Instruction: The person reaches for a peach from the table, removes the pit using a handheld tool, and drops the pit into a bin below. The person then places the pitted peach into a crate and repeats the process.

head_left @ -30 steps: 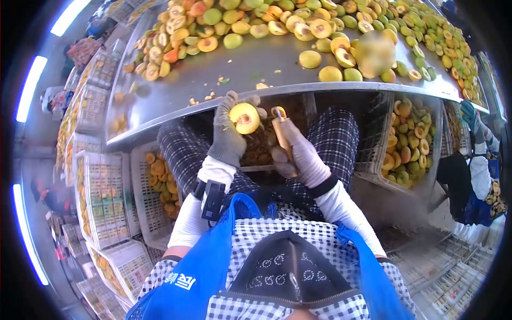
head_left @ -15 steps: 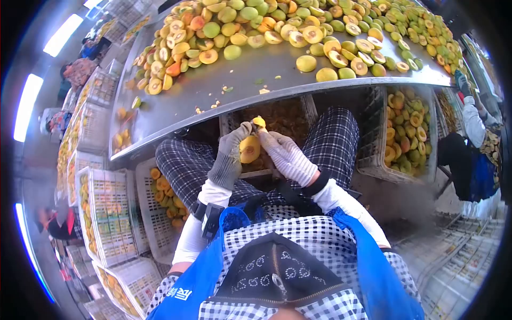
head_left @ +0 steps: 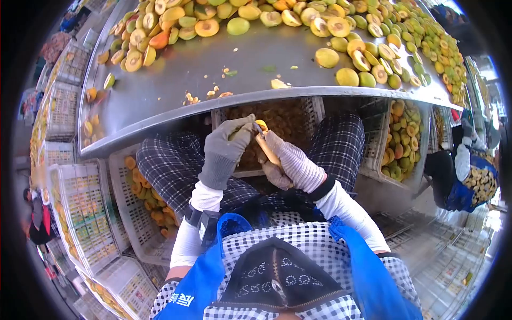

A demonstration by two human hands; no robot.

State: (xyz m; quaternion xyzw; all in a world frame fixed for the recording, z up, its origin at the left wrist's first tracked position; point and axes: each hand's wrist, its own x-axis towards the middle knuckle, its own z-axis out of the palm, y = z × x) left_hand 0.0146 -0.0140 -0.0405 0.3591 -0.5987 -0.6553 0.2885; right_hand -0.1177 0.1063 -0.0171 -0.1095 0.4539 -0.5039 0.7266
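Note:
My right hand (head_left: 292,162), in a striped knit glove, is closed around the wooden handle of a small tool (head_left: 268,150). The tool's short metal end points up toward my left hand. A bit of orange-yellow fruit (head_left: 261,125) shows at that end. My left hand (head_left: 226,149), in a grey glove, has its fingers pinched together beside the tool's tip; what they hold is hidden. Both hands are above a crate (head_left: 319,109) of brownish-orange pieces between my knees. In front, a metal table (head_left: 176,80) carries many whole and halved yellow-green peaches (head_left: 338,26).
Small fruit scraps (head_left: 190,98) lie near the table's front edge. A crate of fruit halves (head_left: 377,144) stands at my right, another crate (head_left: 125,213) at my left. Stacked crates (head_left: 93,208) line the far left. A seated person (head_left: 453,170) is at the right.
The fruit half that hung below my left hand is no longer visible. My left hand has shifted slightly left, and more of the tool's handle shows. The view has turned and moved nearer the table.

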